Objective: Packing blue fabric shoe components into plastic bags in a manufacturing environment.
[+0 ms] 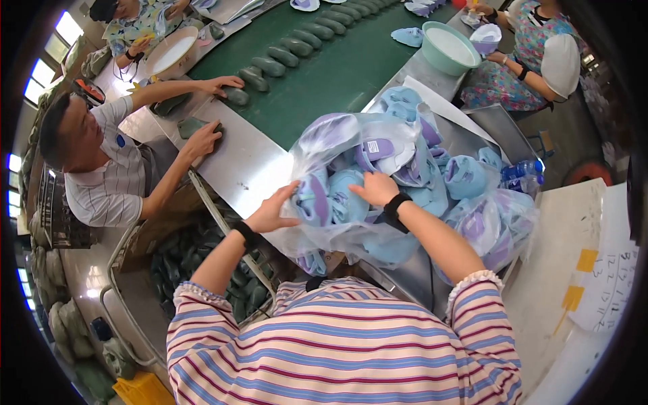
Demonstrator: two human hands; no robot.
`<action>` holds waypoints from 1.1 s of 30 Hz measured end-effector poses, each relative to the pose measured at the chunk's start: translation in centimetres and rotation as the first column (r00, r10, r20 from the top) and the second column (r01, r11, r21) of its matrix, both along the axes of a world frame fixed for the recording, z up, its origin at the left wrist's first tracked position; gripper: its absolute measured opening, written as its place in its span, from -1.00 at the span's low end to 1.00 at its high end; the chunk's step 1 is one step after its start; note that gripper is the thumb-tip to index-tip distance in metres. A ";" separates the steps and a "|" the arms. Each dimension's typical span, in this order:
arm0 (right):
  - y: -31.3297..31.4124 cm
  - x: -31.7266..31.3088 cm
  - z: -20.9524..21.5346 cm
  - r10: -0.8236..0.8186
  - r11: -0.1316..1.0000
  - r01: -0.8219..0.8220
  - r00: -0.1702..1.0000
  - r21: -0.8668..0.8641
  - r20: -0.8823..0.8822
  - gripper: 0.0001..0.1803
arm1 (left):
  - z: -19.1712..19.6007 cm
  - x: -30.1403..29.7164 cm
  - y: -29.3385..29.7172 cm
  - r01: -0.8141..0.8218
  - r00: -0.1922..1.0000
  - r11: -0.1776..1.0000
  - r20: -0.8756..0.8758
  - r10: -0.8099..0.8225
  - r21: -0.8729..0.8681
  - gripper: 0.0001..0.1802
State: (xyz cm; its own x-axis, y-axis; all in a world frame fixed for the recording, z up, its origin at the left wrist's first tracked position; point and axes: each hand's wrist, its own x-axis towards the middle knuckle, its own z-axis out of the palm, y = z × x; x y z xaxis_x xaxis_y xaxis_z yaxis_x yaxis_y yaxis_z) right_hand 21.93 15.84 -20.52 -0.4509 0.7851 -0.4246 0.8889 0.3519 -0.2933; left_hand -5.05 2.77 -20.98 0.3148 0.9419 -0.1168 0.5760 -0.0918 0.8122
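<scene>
A clear plastic bag (327, 135) full of light blue and purple shoe uppers (347, 196) lies gaping in front of me on a metal worktop. My left hand (273, 210) is at the bag's left side, thumb and fingers apart, touching the film beside a rolled upper (313, 201). Inside the opening, the fingers of my right hand (376, 190) are bent against a light blue upper; their tips are partly hidden. Just beyond that hand lies an upper with a white label (378, 147).
A green conveyor belt (324, 81) carries a row of dark green shoe lasts (297, 46). At left, a co-worker (101, 155) handles lasts above a cart of them (236, 290). A second bag of uppers (496, 223), bottles (523, 170) and a green basin (449, 50) are at right.
</scene>
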 end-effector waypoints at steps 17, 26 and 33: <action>0.4 -3.5 -1.6 -0.020 0.905 -0.126 0.942 -0.407 -0.335 0.15 | 2.2 7.6 -1.5 -0.012 1.000 0.968 0.027 0.006 0.250 -0.23; 1.5 -0.8 0.2 0.259 0.763 -0.370 0.926 -0.530 -0.274 0.21 | -0.3 2.1 -3.8 -0.030 0.692 0.971 -0.695 0.193 0.239 -0.67; -0.6 -1.7 -0.2 0.469 0.764 -0.525 0.851 -0.375 -0.238 0.03 | -3.0 5.7 -2.3 -0.218 0.804 0.955 -0.518 0.292 0.200 -0.59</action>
